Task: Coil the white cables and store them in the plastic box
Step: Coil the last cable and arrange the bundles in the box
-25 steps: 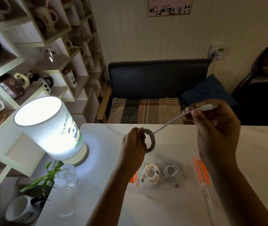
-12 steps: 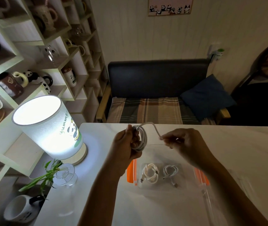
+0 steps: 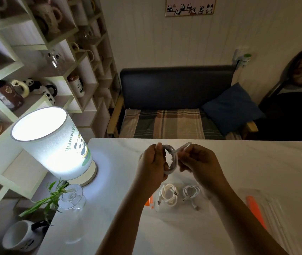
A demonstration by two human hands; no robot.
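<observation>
above the middle of the white table (image 3: 257, 172), both hands meet around one white cable (image 3: 174, 159). left hand (image 3: 152, 166) has its fingers curled round the coiled loops, gripping the bundle on its nine o'clock side, thumb up at twelve. right hand (image 3: 200, 162) comes in from three o'clock and pinches the loose end between thumb and fingertips, that tail arching up toward one o'clock over the coil. the coil is held in the air, clear of the tabletop.

down at six o'clock from the hands sits the clear plastic box (image 3: 209, 208), orange latch (image 3: 149, 202) showing at its nine o'clock edge. inside it, two bundles lie side by side: a thicker coiled cable (image 3: 168, 196) toward nine o'clock, a thinner coiled cable (image 3: 191, 193) just beside it toward three. they look close, whether touching i cannot tell.

off at four o'clock lies the transparent lid (image 3: 268, 205) with its orange strip (image 3: 257, 210), flat on the table.

far at nine o'clock, a lit lamp (image 3: 54, 144) glows.
</observation>
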